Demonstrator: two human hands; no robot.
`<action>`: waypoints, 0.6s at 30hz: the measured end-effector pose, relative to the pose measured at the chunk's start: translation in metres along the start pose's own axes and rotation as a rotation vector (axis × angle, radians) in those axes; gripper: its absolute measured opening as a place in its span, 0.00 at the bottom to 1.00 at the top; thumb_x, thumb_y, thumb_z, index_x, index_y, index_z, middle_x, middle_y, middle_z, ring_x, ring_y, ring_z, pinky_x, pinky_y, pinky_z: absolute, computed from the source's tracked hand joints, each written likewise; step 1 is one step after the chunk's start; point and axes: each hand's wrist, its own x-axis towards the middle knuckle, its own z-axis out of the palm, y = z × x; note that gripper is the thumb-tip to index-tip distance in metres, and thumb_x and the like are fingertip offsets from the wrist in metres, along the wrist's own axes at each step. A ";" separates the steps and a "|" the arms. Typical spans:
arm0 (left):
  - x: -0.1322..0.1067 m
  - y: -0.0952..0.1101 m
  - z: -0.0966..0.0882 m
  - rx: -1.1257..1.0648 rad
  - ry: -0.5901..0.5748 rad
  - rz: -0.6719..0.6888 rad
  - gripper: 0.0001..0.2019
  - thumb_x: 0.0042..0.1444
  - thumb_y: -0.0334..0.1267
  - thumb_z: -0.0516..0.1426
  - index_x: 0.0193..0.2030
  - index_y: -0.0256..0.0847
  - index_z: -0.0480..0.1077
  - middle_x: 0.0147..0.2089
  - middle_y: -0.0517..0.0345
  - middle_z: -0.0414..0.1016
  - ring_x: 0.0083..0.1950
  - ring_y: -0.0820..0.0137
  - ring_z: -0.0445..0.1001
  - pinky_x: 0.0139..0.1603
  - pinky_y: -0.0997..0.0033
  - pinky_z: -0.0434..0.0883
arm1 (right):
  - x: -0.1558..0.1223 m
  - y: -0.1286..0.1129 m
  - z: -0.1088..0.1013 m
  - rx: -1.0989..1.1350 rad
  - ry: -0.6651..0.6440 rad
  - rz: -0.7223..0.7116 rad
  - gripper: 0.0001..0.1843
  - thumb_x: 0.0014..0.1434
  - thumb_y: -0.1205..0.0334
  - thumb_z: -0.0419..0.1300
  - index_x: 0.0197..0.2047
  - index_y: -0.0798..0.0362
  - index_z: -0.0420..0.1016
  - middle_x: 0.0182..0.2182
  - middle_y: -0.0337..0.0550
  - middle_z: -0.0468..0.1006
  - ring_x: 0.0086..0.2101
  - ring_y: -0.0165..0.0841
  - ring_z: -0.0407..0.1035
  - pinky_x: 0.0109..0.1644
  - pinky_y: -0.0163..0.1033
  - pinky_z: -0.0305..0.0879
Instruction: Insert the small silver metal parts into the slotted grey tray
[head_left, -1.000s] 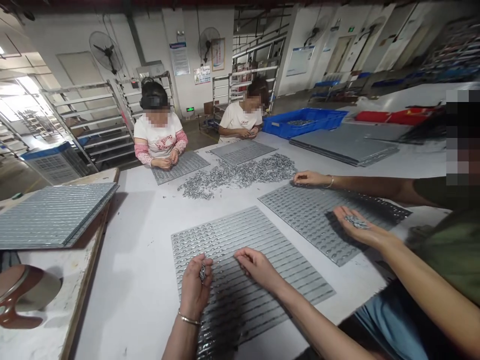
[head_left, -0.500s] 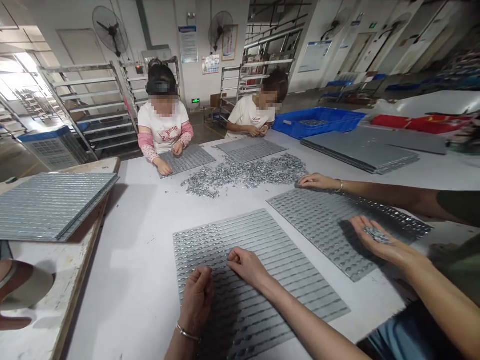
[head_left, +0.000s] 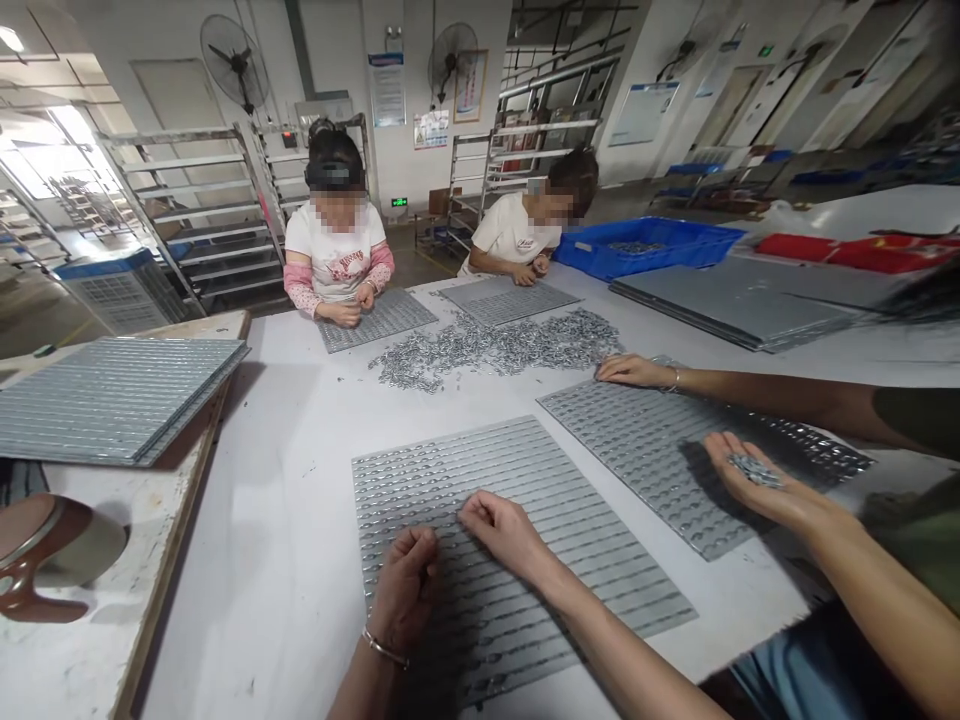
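A grey grooved board [head_left: 600, 560] lies before me on the white table. Small shiny metal pieces [head_left: 409, 468] sit in rows in the grooves of its left part. Over that part, my left hand [head_left: 409, 580] is curled closed, a bracelet on its wrist; what it holds is hidden. My right hand [head_left: 506, 530] is just to the right, low over the rows, thumb and fingers pinched together. Anything between those fingertips is too small to make out. Beyond the board spreads a loose pile of the same metal pieces [head_left: 495, 345].
At right, a co-worker's open palm [head_left: 742, 475] holds metal pieces above another board [head_left: 622, 440]. Two people work at boards across the table. A blue crate [head_left: 652, 245] and stacked boards [head_left: 727, 300] stand back right. Left are filled boards [head_left: 112, 400] and a brown mug [head_left: 67, 550].
My view has shifted slightly, bringing more of the mug in. Both my hands stay closed near the same rows. The far-left co-worker's hands have come closer together.
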 end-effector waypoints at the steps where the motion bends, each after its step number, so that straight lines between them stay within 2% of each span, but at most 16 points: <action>1: 0.000 -0.002 0.001 0.008 -0.021 0.000 0.26 0.39 0.52 0.75 0.29 0.39 0.67 0.20 0.69 0.60 0.20 0.82 0.51 0.19 0.81 0.47 | -0.008 -0.004 0.000 0.082 -0.031 -0.012 0.11 0.61 0.54 0.59 0.32 0.52 0.75 0.24 0.35 0.73 0.27 0.30 0.66 0.33 0.34 0.59; 4: -0.001 -0.010 0.005 0.010 -0.064 -0.025 0.27 0.38 0.53 0.75 0.29 0.39 0.66 0.19 0.70 0.60 0.19 0.83 0.50 0.18 0.80 0.46 | -0.031 -0.013 0.006 0.225 -0.085 -0.042 0.14 0.60 0.50 0.61 0.39 0.52 0.78 0.26 0.36 0.75 0.29 0.30 0.67 0.34 0.34 0.61; 7: -0.004 -0.019 0.009 -0.002 -0.080 -0.088 0.28 0.37 0.54 0.75 0.29 0.38 0.67 0.18 0.71 0.59 0.17 0.83 0.49 0.17 0.80 0.45 | -0.044 -0.012 0.012 0.279 -0.056 -0.051 0.14 0.59 0.49 0.63 0.36 0.52 0.77 0.26 0.36 0.74 0.27 0.30 0.65 0.32 0.34 0.59; 10: -0.006 -0.021 0.012 -0.028 -0.036 -0.096 0.25 0.39 0.52 0.75 0.29 0.36 0.70 0.21 0.67 0.64 0.19 0.83 0.54 0.18 0.81 0.49 | -0.041 -0.001 0.008 0.315 -0.059 -0.019 0.17 0.60 0.46 0.61 0.34 0.52 0.75 0.25 0.37 0.73 0.26 0.29 0.64 0.31 0.34 0.59; 14: -0.006 -0.010 0.009 -0.105 0.079 -0.045 0.20 0.45 0.42 0.73 0.40 0.33 0.75 0.32 0.55 0.75 0.27 0.78 0.67 0.21 0.81 0.59 | -0.021 0.021 -0.003 0.127 0.069 0.091 0.17 0.56 0.47 0.60 0.28 0.52 0.73 0.21 0.36 0.71 0.25 0.30 0.62 0.30 0.35 0.56; 16: -0.004 -0.004 0.006 -0.121 0.096 -0.010 0.20 0.45 0.40 0.72 0.42 0.33 0.75 0.33 0.54 0.76 0.27 0.77 0.68 0.20 0.81 0.58 | -0.014 0.028 -0.001 0.015 0.085 0.114 0.15 0.55 0.49 0.59 0.26 0.52 0.74 0.21 0.37 0.71 0.25 0.31 0.63 0.31 0.35 0.56; 18: -0.003 -0.002 0.004 -0.114 0.100 0.022 0.22 0.44 0.43 0.73 0.41 0.35 0.73 0.31 0.56 0.76 0.24 0.78 0.65 0.18 0.82 0.55 | -0.011 0.030 0.006 -0.042 0.060 0.122 0.15 0.56 0.51 0.57 0.27 0.52 0.76 0.22 0.37 0.73 0.26 0.32 0.66 0.32 0.35 0.57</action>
